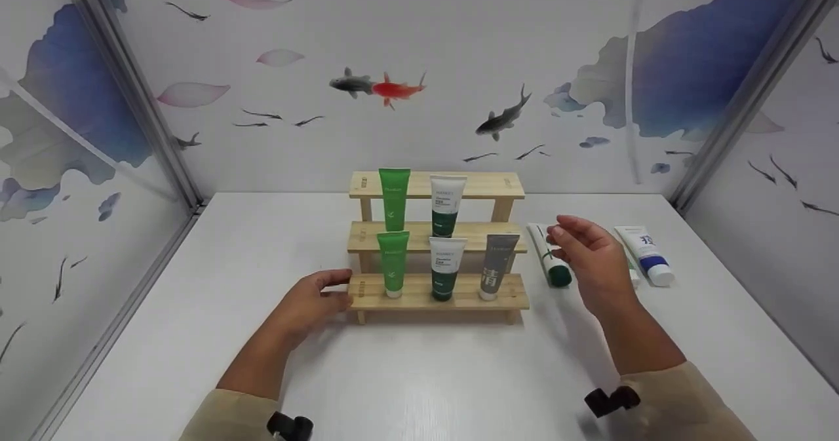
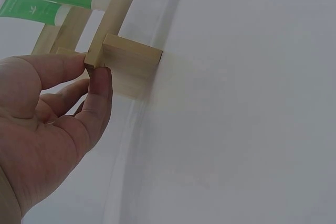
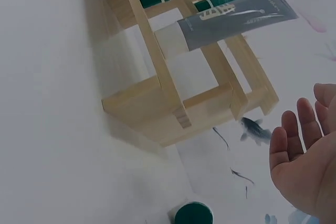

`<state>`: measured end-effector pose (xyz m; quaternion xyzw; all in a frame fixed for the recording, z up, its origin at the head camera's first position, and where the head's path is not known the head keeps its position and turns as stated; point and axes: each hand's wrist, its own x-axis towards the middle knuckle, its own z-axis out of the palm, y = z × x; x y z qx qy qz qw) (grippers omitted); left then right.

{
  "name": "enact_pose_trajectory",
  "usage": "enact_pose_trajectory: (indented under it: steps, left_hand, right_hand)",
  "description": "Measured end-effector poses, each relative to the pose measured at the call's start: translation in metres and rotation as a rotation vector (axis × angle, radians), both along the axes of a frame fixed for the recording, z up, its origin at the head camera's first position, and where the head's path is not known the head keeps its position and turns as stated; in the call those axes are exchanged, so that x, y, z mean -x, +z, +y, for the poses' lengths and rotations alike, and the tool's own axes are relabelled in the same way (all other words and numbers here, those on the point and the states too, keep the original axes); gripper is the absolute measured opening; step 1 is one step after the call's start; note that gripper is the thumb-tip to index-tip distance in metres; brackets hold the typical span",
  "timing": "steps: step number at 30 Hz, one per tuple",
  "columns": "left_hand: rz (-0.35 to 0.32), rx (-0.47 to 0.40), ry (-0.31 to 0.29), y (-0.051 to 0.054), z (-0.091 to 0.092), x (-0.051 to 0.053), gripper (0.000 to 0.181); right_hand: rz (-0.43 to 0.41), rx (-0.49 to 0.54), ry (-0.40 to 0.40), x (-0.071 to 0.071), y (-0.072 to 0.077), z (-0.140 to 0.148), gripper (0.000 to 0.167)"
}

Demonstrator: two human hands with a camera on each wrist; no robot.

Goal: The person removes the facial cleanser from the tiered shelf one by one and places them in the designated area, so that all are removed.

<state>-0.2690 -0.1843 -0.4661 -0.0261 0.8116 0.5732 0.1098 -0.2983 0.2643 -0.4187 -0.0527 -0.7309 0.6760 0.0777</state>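
Observation:
A three-step wooden rack [image 1: 419, 302] carries several upright tubes. On the lowest step stand a green tube [image 1: 393, 264], a white and dark green tube [image 1: 444, 267] and a grey tube [image 1: 498, 265]; another green tube [image 1: 394, 198] and another white and dark green tube [image 1: 447, 204] stand behind them. My left hand [image 1: 308, 306] pinches the left end of the lowest step between thumb and fingers, seen closely in the left wrist view [image 2: 63, 108]. Held up right of the rack, my right hand [image 1: 600, 267] has loosely bent fingers and nothing in it, as the right wrist view [image 3: 310, 156] confirms.
A white tube with a dark green cap [image 1: 550, 257] lies on the white table [image 1: 419, 375] right of the rack. Farther right lies a white and blue tube [image 1: 645, 256], beside another tube mostly hidden behind my right hand. Panels with painted fish [image 1: 400, 90] enclose the table.

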Motion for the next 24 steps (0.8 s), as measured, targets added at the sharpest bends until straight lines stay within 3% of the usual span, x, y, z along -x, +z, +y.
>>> enact_pose_trajectory:
  steps: [5, 13, 18, 24]
  left_hand:
    - [0.003, 0.005, 0.0, 0.0, 0.0, 0.0, 0.059]
    - [0.003, 0.014, -0.003, 0.001, 0.0, -0.001, 0.058]
    - [0.0, 0.012, 0.001, 0.001, 0.0, 0.001, 0.058]
    - [-0.011, 0.005, 0.003, 0.001, 0.0, 0.001, 0.057]
  right_hand:
    - [0.019, -0.017, 0.047, -0.001, 0.008, -0.012, 0.046]
    - [0.075, 0.054, 0.155, 0.005, 0.026, -0.03, 0.038]
    - [0.095, 0.031, 0.219, 0.012, 0.039, -0.042, 0.046]
    - [0.13, -0.004, 0.285, 0.022, 0.052, -0.058, 0.043]
